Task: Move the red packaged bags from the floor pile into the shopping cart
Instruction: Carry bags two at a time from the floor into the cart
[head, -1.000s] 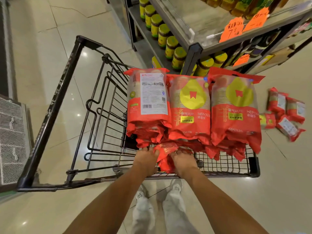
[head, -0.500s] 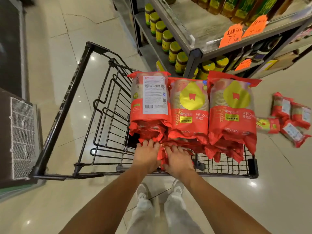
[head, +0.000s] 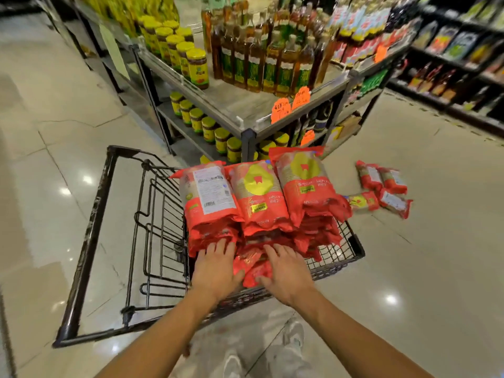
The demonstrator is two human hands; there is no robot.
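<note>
1. Grip first: both hands were flat and spread, not wrapped around anything. The left hand [head: 216,271] and the right hand [head: 287,274] were pressing palms-down on either side of a red bag [head: 253,268] sitting at the near end of the cart [head: 90,236], fingers splayed wide, more patting it into place than holding it.
2. Where the bags were: most were already in the cart, stacked in three rows [head: 261,197] filling its right half. The left half of the cart was still bare wire.
3. Four or so bags were left on the floor [head: 381,186], well to the right of the cart and a little beyond it, lying loose in a small cluster.
4. Handling, just my guess: these looked like soft plastic pouches, fairly full and floppy, with crinkled sealed ends. Probably some weight to them, and the film looked slick.
5. So I'd take one with a hand under each side of the fat middle, not by the thin sealed edge, which could slip or tear.
6. The stack was leaning toward the near end of the cart, so a careless drop might slide it.
</note>
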